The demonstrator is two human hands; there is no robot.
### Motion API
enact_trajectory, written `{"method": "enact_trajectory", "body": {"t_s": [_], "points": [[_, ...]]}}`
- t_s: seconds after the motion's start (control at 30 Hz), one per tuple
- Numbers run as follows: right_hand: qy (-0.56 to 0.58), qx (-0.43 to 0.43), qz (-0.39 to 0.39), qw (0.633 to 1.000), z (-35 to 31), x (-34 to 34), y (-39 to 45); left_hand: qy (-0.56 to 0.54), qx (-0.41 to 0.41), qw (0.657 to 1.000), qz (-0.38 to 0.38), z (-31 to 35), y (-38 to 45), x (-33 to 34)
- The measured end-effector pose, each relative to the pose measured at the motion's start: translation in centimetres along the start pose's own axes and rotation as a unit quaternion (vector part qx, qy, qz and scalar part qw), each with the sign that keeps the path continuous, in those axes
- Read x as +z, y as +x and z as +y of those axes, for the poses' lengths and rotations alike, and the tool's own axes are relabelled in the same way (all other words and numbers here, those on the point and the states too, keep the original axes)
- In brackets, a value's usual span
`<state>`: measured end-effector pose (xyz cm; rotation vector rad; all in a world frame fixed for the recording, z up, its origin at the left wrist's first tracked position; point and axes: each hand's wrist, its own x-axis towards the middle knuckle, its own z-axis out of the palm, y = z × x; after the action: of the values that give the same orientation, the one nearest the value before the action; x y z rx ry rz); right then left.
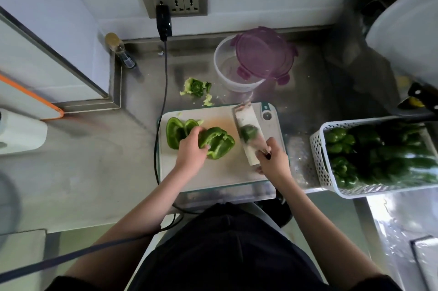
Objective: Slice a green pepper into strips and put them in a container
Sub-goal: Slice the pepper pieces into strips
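The person's dark shirt (227, 250) fills the bottom of the view, with both bare arms reaching up to a white cutting board (213, 172) on a steel counter (94, 172). The left hand (190, 150) curls its fingers over a big piece of green pepper (219, 142) near the middle of the board, holding it down. That piece lies open side up, and its long way runs from upper left to lower right. Two more pepper pieces (176, 131) lie just left of it, near the board's left edge. The right hand (272, 160) is wrapped around the handle of a wide knife (247, 131). The blade points up and away from the person and looks blurry, with green showing on its flat side. The lower part of the board is bare. Above the board sit pepper scraps (195, 88), and near them a clear round container (231, 70) with a purple lid (263, 52) leaning on its rim. A white basket (320, 158) of green peppers stands to the right, apart from the board.
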<state>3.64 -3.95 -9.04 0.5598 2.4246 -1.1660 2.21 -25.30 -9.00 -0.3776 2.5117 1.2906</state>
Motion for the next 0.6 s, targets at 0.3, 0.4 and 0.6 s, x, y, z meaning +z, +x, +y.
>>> {"method": "enact_trajectory", "body": {"t_s": [0.3,0.4,0.6], "points": [[-0.166,-0.072,-0.048,0.982,3.1,-3.6,-2.9,-0.042,-0.014,0.999,0.020,0.0,0.7,-0.2],[-0.215,-0.073,-0.036,0.973,2.4,-2.1,-2.8,0.004,0.012,1.000,0.027,-0.3,0.9,-0.3],[-0.229,-0.058,0.002,0.972,1.8,-0.1,-3.4,0.032,0.011,0.998,0.057,-0.9,0.9,-0.2]]}}
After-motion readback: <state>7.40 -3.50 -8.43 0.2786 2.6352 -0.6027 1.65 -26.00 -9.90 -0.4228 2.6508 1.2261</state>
